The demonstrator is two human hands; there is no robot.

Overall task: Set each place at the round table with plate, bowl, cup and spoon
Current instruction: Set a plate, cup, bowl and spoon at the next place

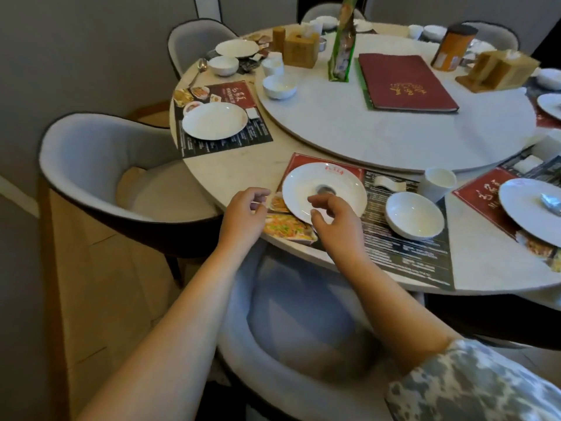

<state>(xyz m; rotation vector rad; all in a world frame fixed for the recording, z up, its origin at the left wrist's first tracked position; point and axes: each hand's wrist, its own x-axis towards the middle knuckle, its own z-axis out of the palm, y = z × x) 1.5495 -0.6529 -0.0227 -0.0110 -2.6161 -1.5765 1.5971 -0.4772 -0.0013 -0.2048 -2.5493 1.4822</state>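
Note:
At the near place a white plate lies on a printed placemat, with a metal spoon in its middle; the spoon's handle is hidden under my right hand. That hand hovers over the plate's near edge with loosely curled fingers, and only plate shows between thumb and forefinger. My left hand hangs just left of the plate, fingers loosely curled, holding nothing. On the same mat to the right stand a white bowl, a white cup and a small spoon rest.
The left place has only a plate. On the turntable are a spare bowl, cups, a red menu and tissue boxes. At the right place, a spoon lies on a plate. A grey chair stands below my arms.

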